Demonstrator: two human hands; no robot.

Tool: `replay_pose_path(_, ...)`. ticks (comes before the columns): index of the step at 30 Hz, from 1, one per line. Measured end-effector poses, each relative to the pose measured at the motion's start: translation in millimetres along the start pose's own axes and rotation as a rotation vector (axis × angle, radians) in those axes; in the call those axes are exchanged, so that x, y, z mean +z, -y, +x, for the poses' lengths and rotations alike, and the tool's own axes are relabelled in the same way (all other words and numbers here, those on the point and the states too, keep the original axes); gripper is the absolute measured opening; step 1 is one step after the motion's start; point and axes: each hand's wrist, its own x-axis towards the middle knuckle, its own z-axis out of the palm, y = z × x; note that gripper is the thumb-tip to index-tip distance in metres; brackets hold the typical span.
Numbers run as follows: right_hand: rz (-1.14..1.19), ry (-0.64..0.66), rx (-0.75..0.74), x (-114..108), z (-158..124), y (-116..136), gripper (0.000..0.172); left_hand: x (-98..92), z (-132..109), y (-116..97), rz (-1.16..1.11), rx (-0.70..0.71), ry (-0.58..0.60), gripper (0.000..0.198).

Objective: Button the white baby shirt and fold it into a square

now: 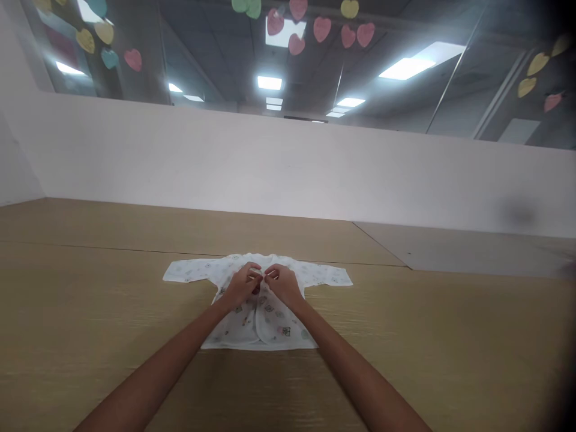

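The left hand (243,285) and right hand (282,285) each keep a narrow grip, fingertips pinching the front opening of a white, pastel-printed cotton baby shirt (274,333), spread at twelve o'clock on the light oak-grain surface (112,300); small, close pinches suit such thin cloth.

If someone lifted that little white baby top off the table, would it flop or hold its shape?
The baby top would probably flop. Its sleeves lie flat on the table, and the thin-looking cloth suggests it is very light. The soft creases beside the left hand hint that it would crumple easily.
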Motion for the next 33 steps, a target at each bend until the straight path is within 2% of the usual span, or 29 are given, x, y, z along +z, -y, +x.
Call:
replay_pose_path(4, -0.017, 0.311, 0.053, -13, -4, 12, 0.007, -12.8, -4, -20, 0.071, -0.134, 0.156, 0.030)
replay_pose_path(7, -0.014, 0.442, 0.070, -14, -9, 14, 0.009, -24.1, -6, -31, 0.149, -0.180, 0.308, 0.033)
replay_pose_path(10, -0.041, 0.418, 0.030, -11, -11, 13, 0.012, -30.5, -6, -34, 0.189, -0.196, 0.408, 0.034)
replay_pose_path(14, -0.133, 0.310, -0.048, -6, -12, 13, 0.014, -31.0, -5, -32, 0.236, -0.161, 0.424, 0.036)
replay_pose_path(17, -0.177, 0.303, -0.079, -5, -13, 15, 0.016, -28.6, -3, -30, 0.288, -0.108, 0.422, 0.042)
replay_pose_path(21, -0.116, 0.357, 0.028, -4, -12, 14, 0.018, -23.5, -3, -28, 0.334, -0.078, 0.362, 0.045)
replay_pose_path(26, 0.025, 0.382, 0.173, -2, -9, 7, 0.028, -16.4, -7, -28, 0.303, -0.129, 0.283, 0.047)
replay_pose_path(30, -0.008, 0.383, 0.161, -6, -8, 7, 0.033, -15.4, -7, -30, 0.297, -0.154, 0.298, 0.046)
replay_pose_path(33, 0.002, 0.465, 0.137, -10, -7, 9, 0.038, -16.6, -5, -31, 0.290, -0.170, 0.321, 0.048)
